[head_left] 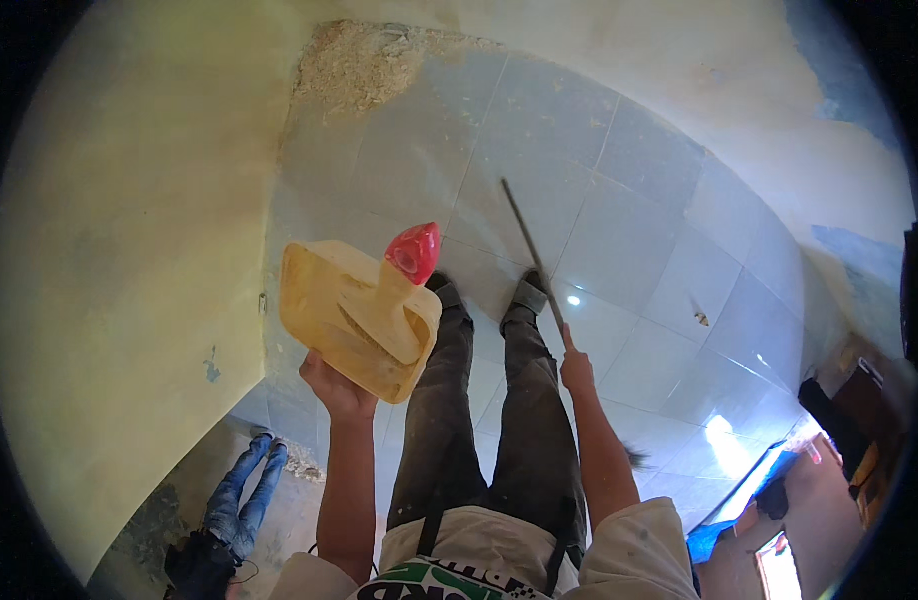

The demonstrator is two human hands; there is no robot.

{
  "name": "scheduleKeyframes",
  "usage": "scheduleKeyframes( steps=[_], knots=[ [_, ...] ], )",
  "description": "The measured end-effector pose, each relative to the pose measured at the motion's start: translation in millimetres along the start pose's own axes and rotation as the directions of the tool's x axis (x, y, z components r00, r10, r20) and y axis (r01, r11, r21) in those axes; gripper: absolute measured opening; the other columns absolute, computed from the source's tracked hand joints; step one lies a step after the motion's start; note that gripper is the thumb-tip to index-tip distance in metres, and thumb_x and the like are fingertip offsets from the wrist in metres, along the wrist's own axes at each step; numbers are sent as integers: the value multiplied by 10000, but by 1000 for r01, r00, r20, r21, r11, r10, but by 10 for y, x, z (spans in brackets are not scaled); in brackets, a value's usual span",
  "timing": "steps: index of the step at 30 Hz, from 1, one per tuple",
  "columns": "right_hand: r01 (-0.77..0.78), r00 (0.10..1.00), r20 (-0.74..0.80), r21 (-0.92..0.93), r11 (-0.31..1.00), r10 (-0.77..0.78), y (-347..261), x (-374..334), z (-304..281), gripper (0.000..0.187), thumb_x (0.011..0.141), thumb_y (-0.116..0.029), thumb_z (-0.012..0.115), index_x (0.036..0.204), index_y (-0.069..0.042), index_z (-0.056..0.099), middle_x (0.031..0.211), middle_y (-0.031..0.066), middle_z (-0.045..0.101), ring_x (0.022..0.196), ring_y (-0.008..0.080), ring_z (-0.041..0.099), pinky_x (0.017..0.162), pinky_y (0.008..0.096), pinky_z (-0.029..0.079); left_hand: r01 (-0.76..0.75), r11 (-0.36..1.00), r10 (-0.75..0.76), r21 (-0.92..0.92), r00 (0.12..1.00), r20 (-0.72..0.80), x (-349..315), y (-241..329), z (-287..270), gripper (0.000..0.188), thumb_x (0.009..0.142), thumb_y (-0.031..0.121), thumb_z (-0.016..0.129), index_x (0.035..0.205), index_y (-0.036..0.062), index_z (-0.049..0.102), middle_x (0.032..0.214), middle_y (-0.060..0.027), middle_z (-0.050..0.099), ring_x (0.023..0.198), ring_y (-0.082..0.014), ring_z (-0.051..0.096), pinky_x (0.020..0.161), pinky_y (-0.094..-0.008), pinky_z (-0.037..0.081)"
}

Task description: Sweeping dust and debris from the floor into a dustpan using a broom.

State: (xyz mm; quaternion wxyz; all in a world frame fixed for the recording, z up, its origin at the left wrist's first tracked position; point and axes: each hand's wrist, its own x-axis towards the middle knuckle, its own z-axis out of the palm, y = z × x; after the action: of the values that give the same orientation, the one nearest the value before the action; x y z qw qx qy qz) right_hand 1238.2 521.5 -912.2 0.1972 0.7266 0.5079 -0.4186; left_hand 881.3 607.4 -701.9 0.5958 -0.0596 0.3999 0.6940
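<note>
In my left hand [341,390] is a yellowed plastic jug [304,305] cut open along one side, held by its lower edge with the fingers hidden beneath. Its moulded handle faces up, and a red cap [416,252] closes its neck. My right hand [577,372] is closed round the near end of a long, thin, dark stick [531,245], which slants up and left over the floor in front of my shoes. Whether the stick is wood or metal I cannot tell. The two hands are well apart, and the stick does not touch the jug.
Grey tiles [539,130] cover the floor, with pale crumbly debris [354,65] heaped in the far corner. A yellowish wall [149,230] rises at the left. Another person in blue jeans [241,500] stands at the lower left. A small scrap [701,319] lies on the right-hand tiles.
</note>
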Motion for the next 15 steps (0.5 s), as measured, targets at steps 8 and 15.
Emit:
scheduleKeyframes(
  steps=[8,15],
  knots=[
    [-27,1000,-3,51,998,27,-21,80,-42,796,795,18,436,1431,-176,-2,730,297,587,732,428,595,652,502,461,-12,999,14,38,999,-51,-10,-27,-132,689,806,431,480,1361,68,292,1346,-129,381,1202,-288,411,985,-453,367],
    [-71,997,10,67,995,70,-287,165,-194,740,835,-36,401,1432,-267,31,837,260,593,778,382,612,689,470,485,-6,1000,6,-4,999,-52,17,-52,-155,664,816,426,454,1346,52,311,1336,-136,396,1194,-285,420,983,-439,371]
  ],
)
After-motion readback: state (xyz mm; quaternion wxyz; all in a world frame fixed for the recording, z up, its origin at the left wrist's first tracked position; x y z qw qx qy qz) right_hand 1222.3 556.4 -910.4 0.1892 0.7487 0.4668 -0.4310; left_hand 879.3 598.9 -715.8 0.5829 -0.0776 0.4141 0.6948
